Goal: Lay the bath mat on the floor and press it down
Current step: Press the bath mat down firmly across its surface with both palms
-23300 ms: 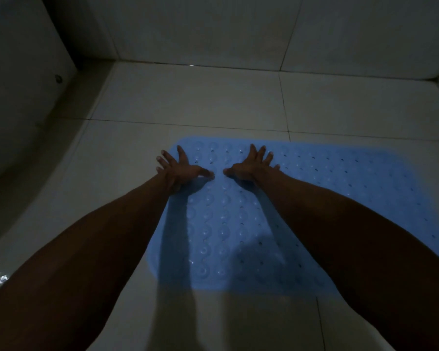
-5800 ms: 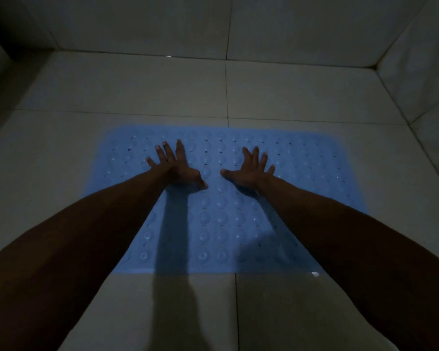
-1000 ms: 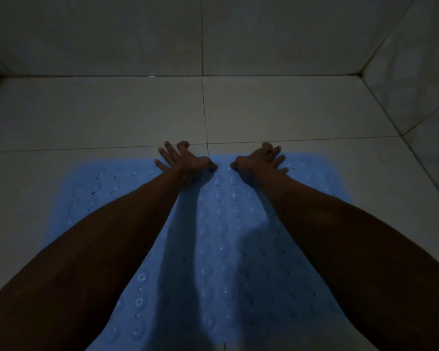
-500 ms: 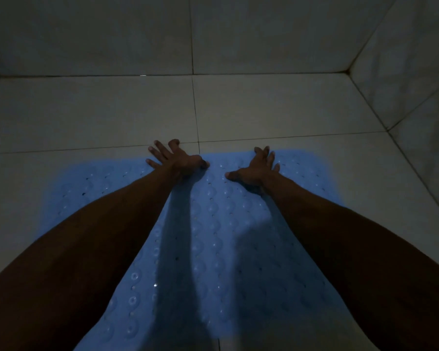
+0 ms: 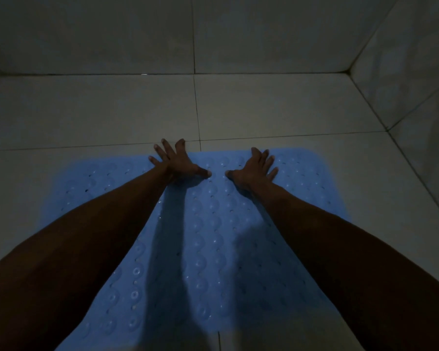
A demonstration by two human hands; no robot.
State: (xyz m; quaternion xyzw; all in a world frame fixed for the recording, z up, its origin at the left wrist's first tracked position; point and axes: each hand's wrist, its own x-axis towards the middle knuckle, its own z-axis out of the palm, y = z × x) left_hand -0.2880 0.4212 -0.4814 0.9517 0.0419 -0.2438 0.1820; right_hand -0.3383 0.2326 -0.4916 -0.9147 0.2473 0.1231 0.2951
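Observation:
A light blue rubber bath mat (image 5: 213, 236) with rows of round bumps and small holes lies flat on the pale tiled floor (image 5: 112, 110). My left hand (image 5: 178, 163) presses palm-down on the mat's far edge, fingers spread, the fingertips reaching past the edge onto the tile. My right hand (image 5: 256, 168) lies flat on the mat just inside the same far edge, fingers straight and spread. Both forearms stretch over the mat and hide parts of it. The room is dim.
A tiled wall (image 5: 213, 34) rises at the back and another tiled wall (image 5: 416, 72) on the right; they meet in a corner at the upper right. Bare floor tiles lie between the mat and both walls.
Over the last second both hands stayed at the mat's far edge. The right hand's fingers straightened and spread flat. The left hand slid slightly forward, fingertips over the edge.

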